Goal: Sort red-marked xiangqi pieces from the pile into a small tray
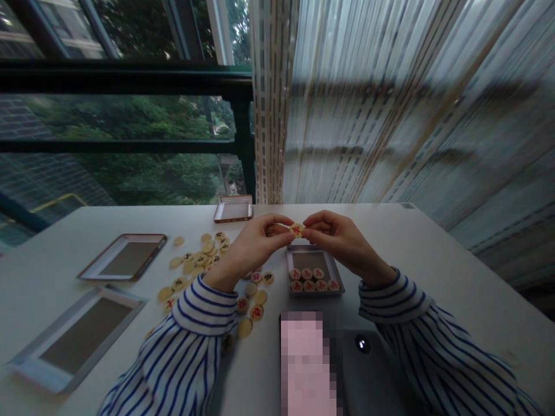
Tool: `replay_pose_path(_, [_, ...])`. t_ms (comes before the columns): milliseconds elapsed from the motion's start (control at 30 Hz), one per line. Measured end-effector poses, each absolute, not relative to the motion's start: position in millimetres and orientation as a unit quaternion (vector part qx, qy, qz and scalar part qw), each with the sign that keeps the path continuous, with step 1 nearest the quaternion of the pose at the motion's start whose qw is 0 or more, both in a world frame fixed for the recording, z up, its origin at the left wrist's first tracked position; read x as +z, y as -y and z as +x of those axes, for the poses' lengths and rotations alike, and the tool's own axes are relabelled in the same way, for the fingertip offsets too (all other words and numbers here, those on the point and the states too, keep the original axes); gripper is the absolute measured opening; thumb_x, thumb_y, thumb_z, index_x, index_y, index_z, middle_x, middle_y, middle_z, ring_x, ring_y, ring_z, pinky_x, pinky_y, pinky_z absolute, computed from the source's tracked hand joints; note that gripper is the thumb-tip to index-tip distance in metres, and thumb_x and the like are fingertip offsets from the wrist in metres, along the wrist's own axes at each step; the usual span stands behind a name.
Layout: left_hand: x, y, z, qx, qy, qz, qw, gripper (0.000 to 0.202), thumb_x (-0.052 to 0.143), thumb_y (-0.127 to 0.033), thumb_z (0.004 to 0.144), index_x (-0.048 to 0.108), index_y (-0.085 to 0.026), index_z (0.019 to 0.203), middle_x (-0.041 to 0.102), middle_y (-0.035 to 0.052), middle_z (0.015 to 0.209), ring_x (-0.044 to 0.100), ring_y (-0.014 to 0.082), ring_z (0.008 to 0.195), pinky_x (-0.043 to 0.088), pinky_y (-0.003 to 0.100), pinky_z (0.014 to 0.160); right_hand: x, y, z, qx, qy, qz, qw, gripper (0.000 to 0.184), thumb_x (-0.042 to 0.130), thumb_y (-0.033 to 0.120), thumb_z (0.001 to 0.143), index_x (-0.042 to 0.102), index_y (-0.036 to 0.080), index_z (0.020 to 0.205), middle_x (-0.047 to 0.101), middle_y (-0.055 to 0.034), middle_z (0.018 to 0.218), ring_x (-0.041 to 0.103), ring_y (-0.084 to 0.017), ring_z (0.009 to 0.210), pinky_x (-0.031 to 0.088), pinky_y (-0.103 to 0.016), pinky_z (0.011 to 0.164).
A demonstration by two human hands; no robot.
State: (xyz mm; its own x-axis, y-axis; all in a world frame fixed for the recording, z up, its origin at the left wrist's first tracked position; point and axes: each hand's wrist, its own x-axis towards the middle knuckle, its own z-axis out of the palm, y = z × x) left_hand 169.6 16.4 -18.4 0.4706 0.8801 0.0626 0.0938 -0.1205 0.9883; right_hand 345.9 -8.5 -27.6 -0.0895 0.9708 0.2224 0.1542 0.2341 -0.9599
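Note:
Both hands hold one round wooden game piece [297, 229] with a red character, raised above the table. My left hand [251, 248] pinches its left edge with thumb and fingertips. My right hand [342, 240] pinches the right edge. Directly below stands a small open box [337, 271] with several red-marked pieces [313, 281] lined up in its near end. A loose scatter of similar pieces [203, 260], some marked red and some black, lies on the table left of my left wrist. Both sleeves are white with blue stripes.
On the white table [433, 260] lie two box lids or trays at left [124, 257] [78, 335] and a smaller tray at the back [233, 209]. A dark device [368, 352] sits at the near edge. Window and striped curtain stand behind.

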Motion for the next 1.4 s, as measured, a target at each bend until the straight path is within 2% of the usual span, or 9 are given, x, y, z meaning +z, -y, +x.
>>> replay_pose_path(167, [-19.6, -17.6, 168.9, 0.367, -0.355, 0.649, 0.564, 0.028, 0.067, -0.021, 0.071, 0.059, -0.012, 0.096, 0.069, 0.0057, 0.086, 0.062, 0.0132, 0.078, 0.045, 0.028, 0.075, -28.9, 8.4, 346.1, 0.414, 0.618, -0.454, 0.492, 0.027, 0.069, 0.032, 0.068, 0.059, 0.015, 0.084, 0.063, -0.0021, 0.074, 0.057, -0.011, 0.066, 0.044, -0.025, 0.058])
replay_pose_path(333, [-23.3, -20.0, 166.6, 0.357, -0.349, 0.670, 0.549, 0.028, 0.066, -0.024, 0.073, 0.060, -0.014, 0.098, 0.069, 0.0050, 0.083, 0.062, 0.0132, 0.078, 0.045, 0.027, 0.072, -29.5, 8.4, 347.4, 0.417, 0.629, -0.449, 0.479, 0.028, 0.068, 0.033, 0.070, 0.059, 0.015, 0.089, 0.064, -0.0033, 0.077, 0.059, -0.013, 0.068, 0.046, -0.026, 0.060])
replay_pose_path(500, [-24.6, -20.7, 166.0, 0.352, -0.347, 0.676, 0.547, 0.029, 0.065, -0.025, 0.074, 0.061, -0.014, 0.100, 0.069, 0.0056, 0.087, 0.062, 0.0137, 0.080, 0.045, 0.028, 0.075, -28.5, 8.9, 348.2, 0.377, 0.644, -0.458, 0.484, 0.024, 0.065, 0.032, 0.073, 0.061, 0.015, 0.089, 0.065, -0.0041, 0.080, 0.059, -0.012, 0.071, 0.048, -0.027, 0.065])
replay_pose_path(733, [-23.9, -20.1, 166.0, 0.345, -0.356, 0.684, 0.536, 0.030, 0.065, -0.028, 0.074, 0.063, -0.015, 0.101, 0.069, 0.0056, 0.089, 0.062, 0.0139, 0.082, 0.045, 0.029, 0.077, -28.0, 8.7, 347.9, 0.382, 0.645, -0.453, 0.483, 0.021, 0.065, 0.029, 0.073, 0.062, 0.015, 0.088, 0.066, -0.0037, 0.078, 0.060, -0.013, 0.070, 0.048, -0.027, 0.065])
replay_pose_path(1000, [-19.4, -18.6, 168.6, 0.364, -0.378, 0.661, 0.537, 0.025, 0.066, -0.025, 0.073, 0.064, -0.013, 0.094, 0.069, 0.0053, 0.088, 0.062, 0.0133, 0.080, 0.046, 0.029, 0.078, -28.3, 9.2, 348.3, 0.406, 0.646, -0.435, 0.479, 0.025, 0.064, 0.028, 0.074, 0.063, 0.015, 0.095, 0.068, -0.0038, 0.080, 0.061, -0.013, 0.071, 0.049, -0.027, 0.066])
replay_pose_path(1267, [-17.9, -18.1, 169.0, 0.369, -0.395, 0.647, 0.537, 0.021, 0.066, -0.024, 0.072, 0.065, -0.012, 0.089, 0.069, 0.0048, 0.084, 0.061, 0.0129, 0.076, 0.046, 0.030, 0.078, -29.5, 9.0, 348.7, 0.382, 0.673, -0.439, 0.456, 0.027, 0.061, 0.031, 0.076, 0.062, 0.015, 0.099, 0.068, -0.0050, 0.083, 0.061, -0.014, 0.072, 0.049, -0.028, 0.064])
replay_pose_path(1400, [-19.2, -19.2, 169.3, 0.374, -0.406, 0.645, 0.528, 0.021, 0.067, -0.025, 0.071, 0.066, -0.012, 0.087, 0.069, 0.0051, 0.083, 0.061, 0.0137, 0.076, 0.047, 0.031, 0.078, -28.3, 10.3, 348.4, 0.323, 0.711, -0.457, 0.426, 0.025, 0.058, 0.029, 0.078, 0.062, 0.015, 0.099, 0.068, -0.0050, 0.084, 0.061, -0.013, 0.073, 0.049, -0.028, 0.067])
